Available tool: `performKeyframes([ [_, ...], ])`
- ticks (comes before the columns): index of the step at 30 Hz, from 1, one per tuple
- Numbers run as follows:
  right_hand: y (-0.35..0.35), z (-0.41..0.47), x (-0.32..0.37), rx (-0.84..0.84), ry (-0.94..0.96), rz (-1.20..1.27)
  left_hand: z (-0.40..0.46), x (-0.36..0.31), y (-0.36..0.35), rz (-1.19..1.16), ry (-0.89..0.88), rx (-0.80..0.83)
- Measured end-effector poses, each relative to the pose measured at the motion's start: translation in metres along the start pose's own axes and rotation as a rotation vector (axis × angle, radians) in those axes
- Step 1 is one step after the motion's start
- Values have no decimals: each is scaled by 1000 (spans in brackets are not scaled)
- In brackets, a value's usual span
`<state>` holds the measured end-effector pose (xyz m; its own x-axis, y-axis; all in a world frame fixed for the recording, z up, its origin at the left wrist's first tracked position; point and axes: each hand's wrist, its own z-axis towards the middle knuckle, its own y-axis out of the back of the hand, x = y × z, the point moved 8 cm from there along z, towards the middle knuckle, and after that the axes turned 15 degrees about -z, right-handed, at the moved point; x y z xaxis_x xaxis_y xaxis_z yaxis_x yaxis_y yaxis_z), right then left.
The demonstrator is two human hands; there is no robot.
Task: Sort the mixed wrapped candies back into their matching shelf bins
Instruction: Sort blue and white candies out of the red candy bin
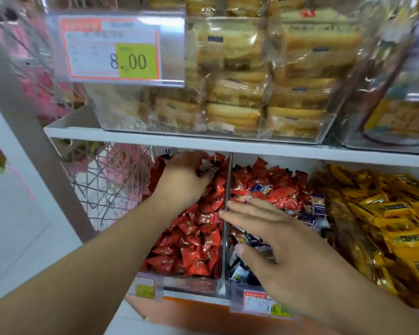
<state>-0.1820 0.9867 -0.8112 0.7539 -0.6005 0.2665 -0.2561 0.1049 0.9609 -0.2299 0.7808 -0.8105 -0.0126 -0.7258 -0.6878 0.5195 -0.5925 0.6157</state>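
Note:
Two clear bins sit side by side on the lower shelf, split by a clear divider (225,228). The left bin (186,285) is full of red wrapped candies (191,243). The middle bin (237,292) holds red candies (273,187) at the back mixed with dark blue and white ones (317,209). My left hand (182,180) reaches deep into the left bin and pinches a dark red candy (207,166) in its fingertips. My right hand (276,238) hovers over the middle bin, fingers straight and spread, holding nothing.
A third bin of yellow wrapped candies (385,226) lies to the right. The white shelf edge (203,140) overhangs the bins; above it stand clear boxes of wrapped cakes (252,88) and an 8.00 price tag (114,49). A wire basket (111,184) hangs at the left.

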Motion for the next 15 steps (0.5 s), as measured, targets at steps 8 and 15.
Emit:
performKeyframes([
  [8, 0, 3, -1, -12, 16, -4, 30, 30, -24, 66, 124, 52],
  [15, 0, -2, 1, -40, 2, 17, 14, 22, -10, 35, 24, 13],
])
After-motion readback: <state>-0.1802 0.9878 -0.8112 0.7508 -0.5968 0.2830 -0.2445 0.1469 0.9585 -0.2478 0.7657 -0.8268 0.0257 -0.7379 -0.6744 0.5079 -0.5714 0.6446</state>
